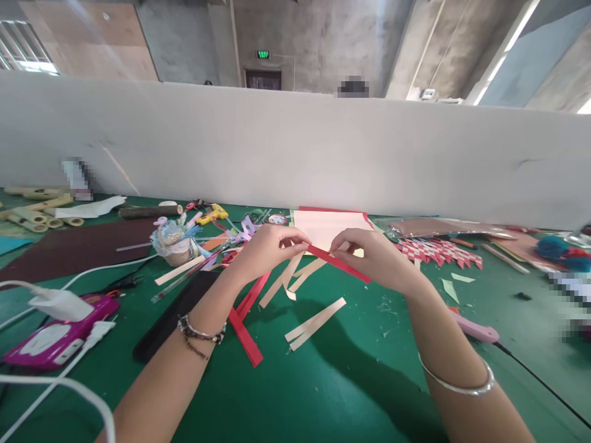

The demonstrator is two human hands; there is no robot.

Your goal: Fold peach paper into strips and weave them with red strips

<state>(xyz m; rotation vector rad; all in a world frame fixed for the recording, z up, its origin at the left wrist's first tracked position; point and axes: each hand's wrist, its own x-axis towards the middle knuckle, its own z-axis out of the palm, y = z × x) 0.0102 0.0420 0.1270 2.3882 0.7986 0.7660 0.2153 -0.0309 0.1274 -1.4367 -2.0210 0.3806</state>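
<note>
A red paper strip (344, 264) is stretched between my two hands above the green table. My left hand (272, 249) pinches its left end between thumb and fingertips. Further along the strip, my right hand (364, 252) pinches it too, and the free end sticks out below that hand. Under my left wrist lie more red strips (247, 335), crossing one another. Cream paper strips (316, 323) rest on the table in front of me, and others, some bent, lie beneath the hands. Cream and red paper sheets (330, 223) lie behind my hands.
At left are a magenta power strip (60, 335) with white cables, a black case-like object (170, 320) and a yellow glue gun (213, 214). A red-and-white woven paper piece (443, 253) and a pink-handled corded tool (475, 327) lie right. A white partition (295, 147) closes the back.
</note>
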